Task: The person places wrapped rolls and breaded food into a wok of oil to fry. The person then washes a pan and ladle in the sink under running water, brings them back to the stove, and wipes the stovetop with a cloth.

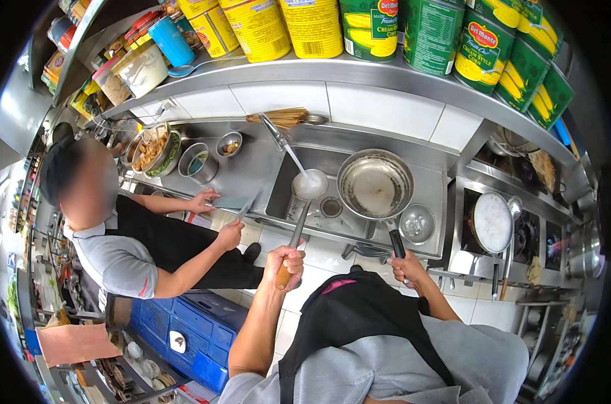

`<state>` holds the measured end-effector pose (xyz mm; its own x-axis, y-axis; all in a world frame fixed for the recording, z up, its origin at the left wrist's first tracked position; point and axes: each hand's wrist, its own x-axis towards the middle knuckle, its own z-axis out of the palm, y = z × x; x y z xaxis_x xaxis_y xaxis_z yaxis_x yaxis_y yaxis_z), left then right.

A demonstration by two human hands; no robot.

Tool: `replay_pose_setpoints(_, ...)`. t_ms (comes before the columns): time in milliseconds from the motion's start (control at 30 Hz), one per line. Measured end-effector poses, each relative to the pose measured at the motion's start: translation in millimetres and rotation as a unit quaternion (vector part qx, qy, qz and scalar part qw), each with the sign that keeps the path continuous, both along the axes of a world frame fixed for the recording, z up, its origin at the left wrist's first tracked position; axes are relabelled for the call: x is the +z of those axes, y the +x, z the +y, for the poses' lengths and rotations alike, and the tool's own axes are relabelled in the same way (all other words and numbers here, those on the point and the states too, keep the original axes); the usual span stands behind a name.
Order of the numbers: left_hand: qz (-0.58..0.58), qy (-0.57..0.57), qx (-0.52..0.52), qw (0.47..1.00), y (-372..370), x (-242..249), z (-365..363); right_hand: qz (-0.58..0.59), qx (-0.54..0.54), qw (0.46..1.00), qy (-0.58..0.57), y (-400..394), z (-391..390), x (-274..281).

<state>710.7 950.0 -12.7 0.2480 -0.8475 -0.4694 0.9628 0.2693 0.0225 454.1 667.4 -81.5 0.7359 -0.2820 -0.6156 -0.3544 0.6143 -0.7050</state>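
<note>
My left hand [283,268] is closed around the wooden handle of a ladle [310,186]. The ladle's round bowl is under the tap [273,131], and water runs into it. My right hand [407,266] grips the black handle of a pan [375,185], which is over the right part of the sink [282,195]. Cloudy residue covers the pan's inside, with darker marks round its wall. Just right of the pan is a small metal bowl [417,223].
At left a co-worker [144,249] holds a knife-like blade [249,205] over the counter. Metal bowls of food [154,153] and a metal pot [198,163] stand there. Cans [426,37] line the shelf above. A pan of white liquid [492,222] sits on the stove.
</note>
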Motion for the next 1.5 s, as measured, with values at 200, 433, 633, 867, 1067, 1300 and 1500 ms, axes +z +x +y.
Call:
replay_pose_setpoints(200,-0.004,0.013,0.002,1.0,-2,7,0,0.007,0.0,1.0,0.009,0,0,-1)
replay_pose_setpoints(433,-0.042,0.03,-0.029,0.998,-5,20,1,0.028,-0.003,0.999,-0.016,3,3,2)
replay_pose_setpoints(633,-0.091,0.018,-0.065,0.994,-12,31,-2,0.032,0.021,0.999,-0.022,4,0,-11)
replay_pose_setpoints(867,-0.338,0.201,-0.111,0.913,-30,40,-12,0.021,0.026,0.999,-0.003,7,1,-18)
replay_pose_setpoints(1067,-0.567,0.271,-0.205,0.75,-44,61,-9,0.014,0.04,0.999,0.004,10,3,-10)
replay_pose_setpoints(1300,-0.756,0.406,-0.201,0.473,-30,59,-6,0.015,0.036,0.999,0.035,8,6,2)
replay_pose_setpoints(1500,-0.331,0.257,-0.103,0.902,12,20,-11,0.024,0.026,0.999,0.024,3,1,4)
